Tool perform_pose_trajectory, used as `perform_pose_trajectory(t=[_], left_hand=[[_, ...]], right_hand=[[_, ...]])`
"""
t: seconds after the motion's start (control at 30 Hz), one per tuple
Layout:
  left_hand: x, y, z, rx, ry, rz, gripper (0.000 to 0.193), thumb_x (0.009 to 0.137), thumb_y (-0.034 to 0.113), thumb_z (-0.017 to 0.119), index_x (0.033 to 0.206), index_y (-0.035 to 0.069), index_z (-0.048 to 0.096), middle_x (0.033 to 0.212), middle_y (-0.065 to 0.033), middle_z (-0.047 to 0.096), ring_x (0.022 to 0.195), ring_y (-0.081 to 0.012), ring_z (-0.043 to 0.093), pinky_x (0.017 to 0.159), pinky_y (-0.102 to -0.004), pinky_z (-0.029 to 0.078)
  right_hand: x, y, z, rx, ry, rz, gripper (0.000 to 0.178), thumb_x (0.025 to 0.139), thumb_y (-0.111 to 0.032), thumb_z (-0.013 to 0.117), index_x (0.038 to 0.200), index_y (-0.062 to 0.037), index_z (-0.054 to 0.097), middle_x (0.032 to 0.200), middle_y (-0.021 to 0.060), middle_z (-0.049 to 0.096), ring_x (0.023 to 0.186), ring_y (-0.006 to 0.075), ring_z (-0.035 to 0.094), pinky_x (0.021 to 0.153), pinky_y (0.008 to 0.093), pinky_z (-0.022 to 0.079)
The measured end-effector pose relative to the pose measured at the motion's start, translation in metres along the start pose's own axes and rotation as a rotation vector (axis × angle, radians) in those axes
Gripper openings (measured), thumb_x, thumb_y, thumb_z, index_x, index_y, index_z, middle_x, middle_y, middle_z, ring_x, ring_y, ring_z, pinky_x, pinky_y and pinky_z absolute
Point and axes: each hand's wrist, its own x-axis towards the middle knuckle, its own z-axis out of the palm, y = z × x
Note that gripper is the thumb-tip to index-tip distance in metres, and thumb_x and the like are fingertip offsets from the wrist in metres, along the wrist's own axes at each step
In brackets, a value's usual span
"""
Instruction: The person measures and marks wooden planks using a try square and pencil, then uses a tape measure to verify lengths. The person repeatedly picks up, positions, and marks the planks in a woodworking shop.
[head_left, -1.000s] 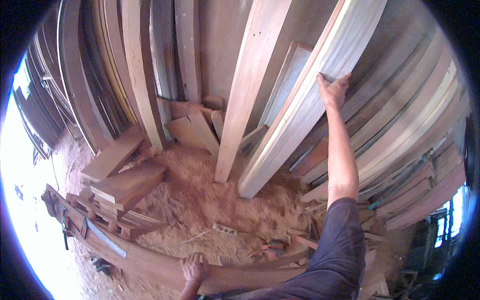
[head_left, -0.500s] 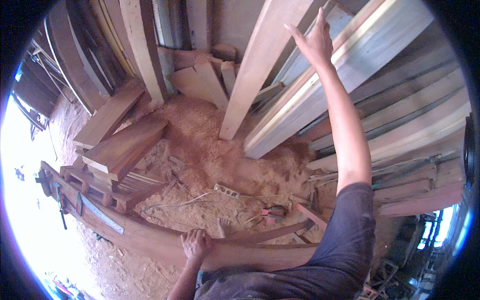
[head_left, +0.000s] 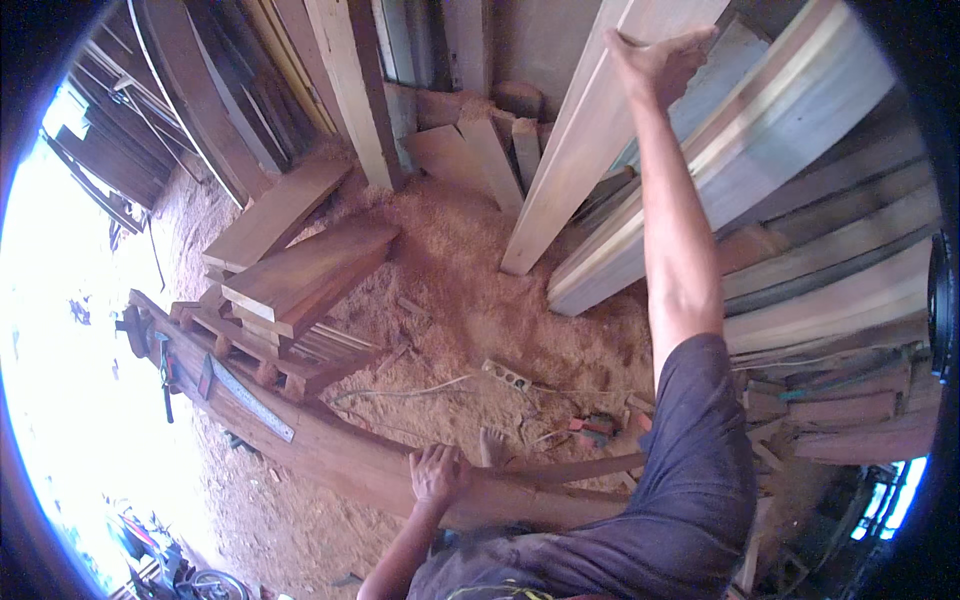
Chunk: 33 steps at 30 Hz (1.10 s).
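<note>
**Woodshed, sawdust floor: hand on leaning plank**

Sawdust floor (head_left: 470, 290), boards stacked and leaning all round. Pale plank (head_left: 590, 130) leaning steeply against the back wall, foot planted in the sawdust, upper end running out of view. Right hand (head_left: 655, 55) raised at full arm's length, fingers wrapped over the plank's right edge near its top, clamped on it. Left hand (head_left: 438, 475) low, fingers spread flat on the long curved beam (head_left: 330, 455) lying across the floor; resting, not closed round it. Just right of the plank: wider grey-edged board (head_left: 720, 170), leaning the same way, touching or nearly so. Left of centre: pile of short thick boards (head_left: 300, 275) on slats. Metal ruler (head_left: 250, 400) flat on the beam's left part. Bare foot (head_left: 490, 447) just behind the beam.
</note>
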Motion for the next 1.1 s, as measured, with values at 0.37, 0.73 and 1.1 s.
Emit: perform_pose_trajectory(t=[0.37,0.73,1.1], left_hand=[[0.075,0.055,-0.075,-0.912,0.371,0.173,0.061,0.095,0.028,0.074,0.147,0.004,0.051,0.138,-0.018,0.063,0.132,-0.0314,0.058,0.114,-0.0478,0.04],[0.039,0.124,-0.378,-0.944,0.713,0.757,0.047,0.106,0.042,0.052,0.129,0.001,0.049,0.12,-0.0171,0.054,0.106,-0.0321,0.054,0.095,-0.0461,0.041],[-0.181,0.082,-0.357,-1.041,0.784,0.841,0.025,0.105,0.03,0.055,0.099,0.006,0.055,0.078,-0.0135,0.066,0.063,-0.0269,0.065,0.061,-0.0403,0.057]], right_hand=[[-0.179,0.025,-0.18,0.387,-0.097,-0.372,0.1,0.098,-0.034,0.069,0.16,0.007,0.002,0.145,0.0386,0.035,0.115,0.0406,0.061,0.094,0.0513,0.056],[-0.405,0.067,-0.25,0.746,-0.794,-0.279,0.103,0.068,-0.004,0.084,0.159,-0.0104,0.034,0.152,0.0177,0.048,0.143,0.0354,0.045,0.114,0.0499,0.042],[-0.46,0.063,-0.316,0.826,-1.154,-0.561,0.07,0.066,0.002,0.067,0.135,-0.0104,0.065,0.134,0.0167,0.068,0.125,0.0335,0.064,0.109,0.0432,0.05]])
